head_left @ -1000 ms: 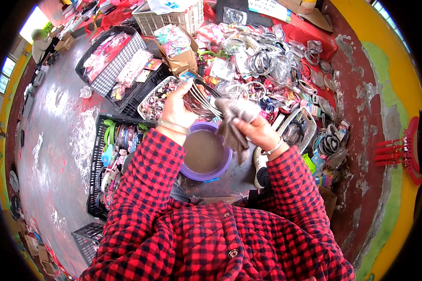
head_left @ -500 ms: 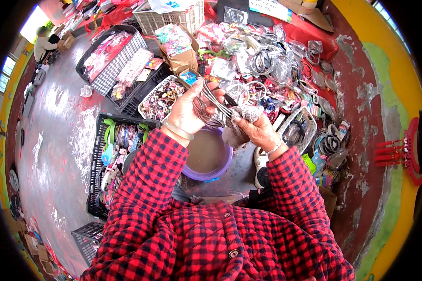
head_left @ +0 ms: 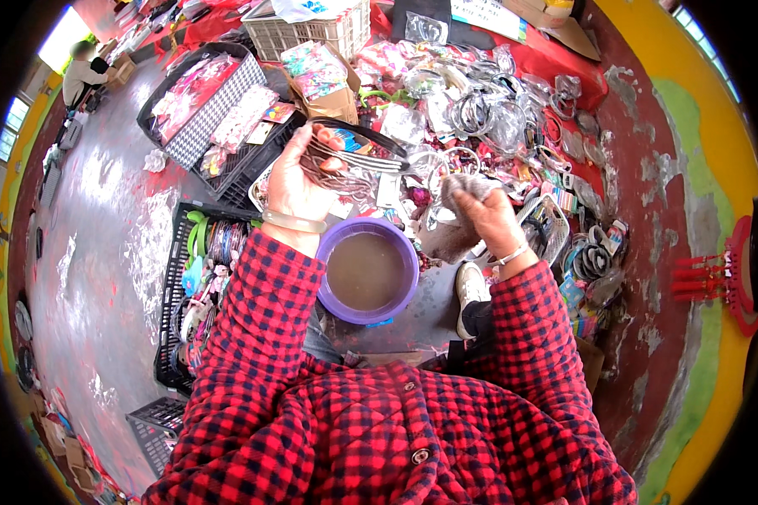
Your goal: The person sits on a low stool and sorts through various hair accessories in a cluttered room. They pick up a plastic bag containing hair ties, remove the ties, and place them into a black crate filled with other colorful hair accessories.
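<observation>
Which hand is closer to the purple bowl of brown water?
Left. The left hand, holding hairbands, is just above the purple bowl; the right hand, gripping a grey cloth, is farther right.

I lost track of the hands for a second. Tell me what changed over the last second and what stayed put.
The left hand has lifted its bundle of hairbands up and away from the right hand, which kept hold of the grey cloth; a second ago the two were pressed together over the bowl. Nothing was picked up or let go. The purple bowl of murky water and the crates stayed where they were.
</observation>
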The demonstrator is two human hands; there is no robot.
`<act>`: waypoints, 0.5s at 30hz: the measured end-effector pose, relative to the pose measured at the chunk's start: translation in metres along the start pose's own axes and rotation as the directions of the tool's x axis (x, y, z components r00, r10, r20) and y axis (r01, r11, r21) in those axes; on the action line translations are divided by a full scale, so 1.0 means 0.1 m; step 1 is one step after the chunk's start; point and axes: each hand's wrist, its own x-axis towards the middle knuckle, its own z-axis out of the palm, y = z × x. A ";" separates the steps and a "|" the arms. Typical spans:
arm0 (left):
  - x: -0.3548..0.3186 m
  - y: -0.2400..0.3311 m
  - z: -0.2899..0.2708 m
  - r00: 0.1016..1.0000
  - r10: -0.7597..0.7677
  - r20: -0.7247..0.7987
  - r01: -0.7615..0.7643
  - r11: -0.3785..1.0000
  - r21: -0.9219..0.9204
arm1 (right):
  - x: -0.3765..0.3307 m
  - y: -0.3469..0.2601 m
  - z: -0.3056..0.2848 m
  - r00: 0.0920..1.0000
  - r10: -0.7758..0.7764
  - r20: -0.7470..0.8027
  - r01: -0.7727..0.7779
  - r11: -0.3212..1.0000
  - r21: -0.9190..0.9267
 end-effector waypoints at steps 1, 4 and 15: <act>0.00 0.01 -0.01 0.999 0.017 -0.044 -0.016 1.000 0.004 | 0.00 -0.02 -0.06 0.999 0.045 -0.006 -0.044 0.994 0.103; -0.02 -0.04 -0.03 0.994 0.056 -0.097 -0.054 0.998 0.020 | -0.04 0.01 -0.06 0.998 -0.028 -0.054 0.047 0.920 0.389; 0.03 -0.56 -0.18 0.990 -0.112 -0.082 0.122 0.985 0.122 | -0.07 -0.14 0.19 0.988 0.038 -0.151 0.060 0.799 0.598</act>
